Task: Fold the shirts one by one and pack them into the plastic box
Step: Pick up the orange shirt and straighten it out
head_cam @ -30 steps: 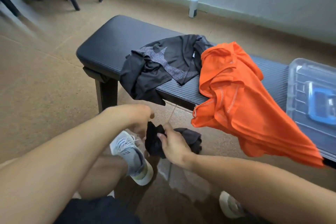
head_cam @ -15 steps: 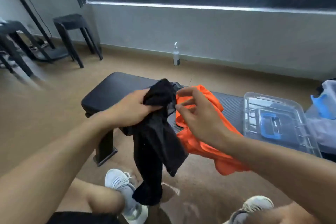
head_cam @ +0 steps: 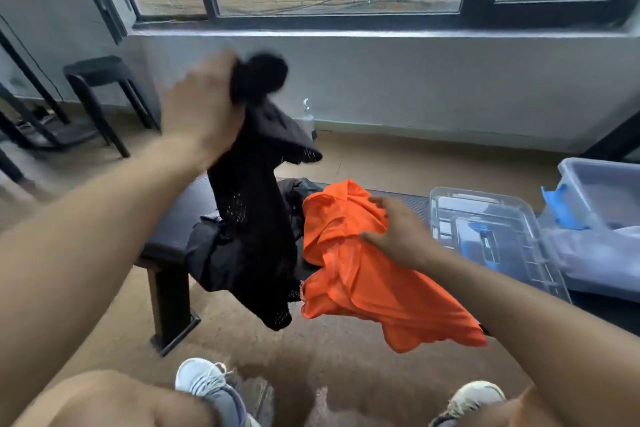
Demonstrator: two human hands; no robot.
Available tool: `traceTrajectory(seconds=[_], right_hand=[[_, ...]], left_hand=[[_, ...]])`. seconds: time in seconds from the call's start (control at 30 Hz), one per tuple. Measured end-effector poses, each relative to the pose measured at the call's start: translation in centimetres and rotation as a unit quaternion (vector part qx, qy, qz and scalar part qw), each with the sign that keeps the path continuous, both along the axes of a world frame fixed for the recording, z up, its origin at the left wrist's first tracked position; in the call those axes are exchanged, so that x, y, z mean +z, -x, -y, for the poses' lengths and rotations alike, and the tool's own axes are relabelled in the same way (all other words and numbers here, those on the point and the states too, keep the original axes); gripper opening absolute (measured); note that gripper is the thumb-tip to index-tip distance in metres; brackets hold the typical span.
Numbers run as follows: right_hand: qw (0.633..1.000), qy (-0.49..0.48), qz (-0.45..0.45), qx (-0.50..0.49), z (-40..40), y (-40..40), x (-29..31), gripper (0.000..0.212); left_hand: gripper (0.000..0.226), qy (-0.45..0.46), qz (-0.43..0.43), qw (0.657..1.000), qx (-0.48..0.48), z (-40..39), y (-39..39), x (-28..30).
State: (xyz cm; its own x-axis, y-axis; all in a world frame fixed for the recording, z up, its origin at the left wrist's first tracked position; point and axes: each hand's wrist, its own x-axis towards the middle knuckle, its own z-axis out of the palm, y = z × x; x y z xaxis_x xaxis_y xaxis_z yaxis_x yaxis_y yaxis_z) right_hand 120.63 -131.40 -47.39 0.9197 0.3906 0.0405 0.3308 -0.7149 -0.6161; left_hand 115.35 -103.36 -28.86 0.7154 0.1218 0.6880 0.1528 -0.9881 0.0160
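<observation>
Black mesh shirt [head_cam: 249, 218], light and limp, hangs over the counter [head_cam: 173, 218] from the raised left hand [head_cam: 201, 107], fingers clamped on its bunched top, best regripped at the shoulders; right hand [head_cam: 398, 232] rests spread on the orange shirt [head_cam: 346, 274].

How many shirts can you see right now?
3. A black shirt hangs from the raised left hand; another black one lies on the bench; the orange shirt lies beside it. More may be hidden.
</observation>
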Motion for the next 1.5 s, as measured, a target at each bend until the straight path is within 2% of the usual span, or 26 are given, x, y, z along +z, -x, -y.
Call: traceTrajectory(seconds=[0.03,0.1,0.17,0.2,0.23,0.27,0.37,0.43,0.5,0.6,0.7,0.77,0.83,0.9,0.93,1.0,1.13,1.27,1.3,1.33,1.4,1.47,1.5], right_hand=[[1.0,0.016,-0.001,0.012,-0.1,0.0,-0.4,0.073],[0.999,0.041,-0.001,0.022,-0.4,0.0,-1.1,0.076],[0.997,0.069,0.002,0.037,-0.6,0.1,-1.2,0.08],[0.995,0.085,0.001,0.049,-0.8,0.2,-1.3,0.082],[0.993,0.103,0.001,0.06,-0.9,0.4,-1.3,0.085],[0.99,0.123,0.0,0.066,-1.1,0.7,-1.3,0.089],[0.988,0.145,-0.012,0.04,-1.7,1.5,-1.6,0.093],[0.986,0.163,0.007,0.039,-2.3,1.7,-2.2,0.076],[0.985,0.164,0.039,0.047,-2.7,1.5,-2.6,0.047],[0.995,0.087,0.015,0.041,-2.6,0.5,-2.2,0.019],[0.998,-0.016,-0.034,0.058,-1.2,-0.5,-0.9,0.016],[0.993,-0.086,-0.054,0.062,0.1,-0.9,-0.4,0.016],[0.984,-0.148,-0.089,0.05,1.1,-1.1,-0.2,0.021],[0.966,-0.219,-0.136,0.022,1.8,-1.3,0.3,0.015],[0.953,-0.256,-0.16,0.003,2.1,-1.5,0.4,0.013],[0.939,-0.297,-0.167,-0.042,2.8,-2.0,0.8,0.015],[0.925,-0.305,-0.137,-0.178,3.9,-3.1,1.2,0.017],[0.913,-0.287,-0.169,-0.237,4.6,-3.7,0.4,0.008],[0.917,-0.269,-0.177,-0.237,4.6,-3.5,0.4,0.01],[0.926,-0.236,-0.174,-0.237,4.5,-3.3,0.3,0.023],[0.958,-0.138,-0.102,-0.229,4.4,-3.0,0.6,0.05],[0.973,-0.095,-0.036,-0.206,4.1,-2.9,1.1,0.052],[0.975,-0.099,-0.044,-0.193,3.8,-2.9,1.4,0.05]], left_hand=[[0.03,-0.051,-0.084,0.995,0.015,-0.3,-0.1,-3.0],[0.045,-0.123,-0.302,0.943,0.072,-1.3,0.1,-9.2],[0.063,-0.101,-0.467,0.873,0.098,-2.4,1.1,-14.4],[0.067,-0.079,-0.5,0.856,0.1,-2.7,1.6,-16.1],[0.07,-0.056,-0.495,0.862,0.096,-2.7,2.0,-17.2],[0.072,-0.028,-0.459,0.883,0.09,-2.6,2.1,-17.8],[0.075,0.099,-0.243,0.964,0.046,-0.7,1.3,-16.4],[0.066,0.156,-0.121,0.979,-0.042,1.2,0.4,-15.3],[0.06,0.183,-0.109,0.963,-0.164,3.1,-0.1,-14.9],[0.075,0.139,-0.22,0.929,-0.264,4.5,-1.0,-16.6],[0.092,0.11,-0.304,0.906,-0.274,4.1,-2.2,-18.3],[0.091,0.12,-0.32,0.895,-0.285,4.4,-2.8,-18.4],[0.071,0.173,-0.321,0.885,-0.289,5.3,-2.9,-17.8],[0.029,0.263,-0.298,0.862,-0.315,6.2,-2.8,-17.2],[0.017,0.323,-0.279,0.844,-0.325,6.5,-2.7,-16.9],[0.015,0.416,-0.227,0.824,-0.31,6.7,-2.6,-16.4],[0.024,0.48,-0.154,0.829,-0.242,6.3,-2.7,-15.8],[0.027,0.548,-0.15,0.797,-0.204,6.0,-2.4,-15.6],[0.025,0.56,-0.145,0.79,-0.204,6.0,-2.3,-15.6],[0.024,0.566,-0.14,0.786,-0.204,6.0,-2.1,-15.5],[0.024,0.567,-0.14,0.784,-0.211,6.0,-1.8,-15.0],[0.032,0.548,-0.169,0.785,-0.234,5.5,-1.6,-14.6],[0.037,0.524,-0.195,0.79,-0.252,5.2,-1.5,-14.4]])
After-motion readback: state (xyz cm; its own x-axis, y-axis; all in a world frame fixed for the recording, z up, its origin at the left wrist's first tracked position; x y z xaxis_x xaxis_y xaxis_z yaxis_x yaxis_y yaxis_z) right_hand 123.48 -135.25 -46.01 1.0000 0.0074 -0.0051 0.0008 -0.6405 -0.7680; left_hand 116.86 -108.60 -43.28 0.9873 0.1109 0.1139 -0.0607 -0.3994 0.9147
